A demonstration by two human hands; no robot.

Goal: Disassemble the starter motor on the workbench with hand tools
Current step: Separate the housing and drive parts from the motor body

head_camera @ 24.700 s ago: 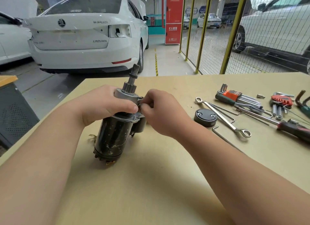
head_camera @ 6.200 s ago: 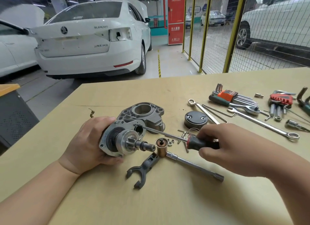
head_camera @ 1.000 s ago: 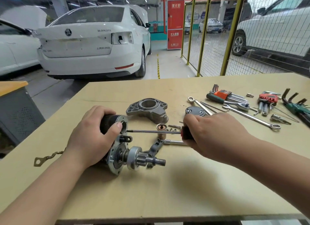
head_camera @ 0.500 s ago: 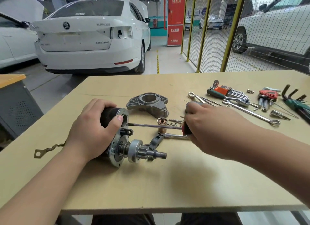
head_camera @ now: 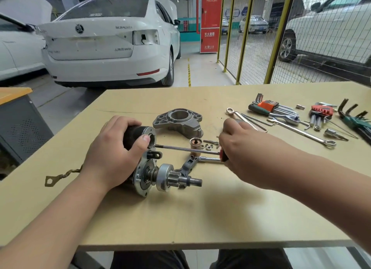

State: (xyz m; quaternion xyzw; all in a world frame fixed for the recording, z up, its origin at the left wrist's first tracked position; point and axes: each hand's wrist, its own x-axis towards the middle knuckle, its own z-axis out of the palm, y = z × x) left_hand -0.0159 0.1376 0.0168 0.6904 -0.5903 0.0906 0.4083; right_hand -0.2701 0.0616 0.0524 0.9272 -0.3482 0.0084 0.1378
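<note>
1. Starter motor (head_camera: pixel 148 168) lies on its side, near-left on the workbench (head_camera: pixel 200 218). Black body, silver flange, bare pinion shaft (head_camera: pixel 180 179) pointing right.
2. Left hand (head_camera: pixel 112 156) wraps the body, thumb beside the screwdriver tip.
3. Right hand (head_camera: pixel 247 154) grips the screwdriver (head_camera: pixel 186 149) handle, tip at the flange.
4. Done: nose housing (head_camera: pixel 178 122) is off and lies just behind. Fork (head_camera: pixel 187 164) and nuts (head_camera: pixel 208 147) are loose.
5. Left, by my read: flange, drive gear and body internals not yet apart. Roughly halfway.
6. Hex keys (head_camera: pixel 281 110) sit far right.

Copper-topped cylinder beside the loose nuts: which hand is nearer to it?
Right. The right hand sits just right of the copper-topped cylinder, holding the screwdriver; the left hand grips the starter motor farther left.
</note>
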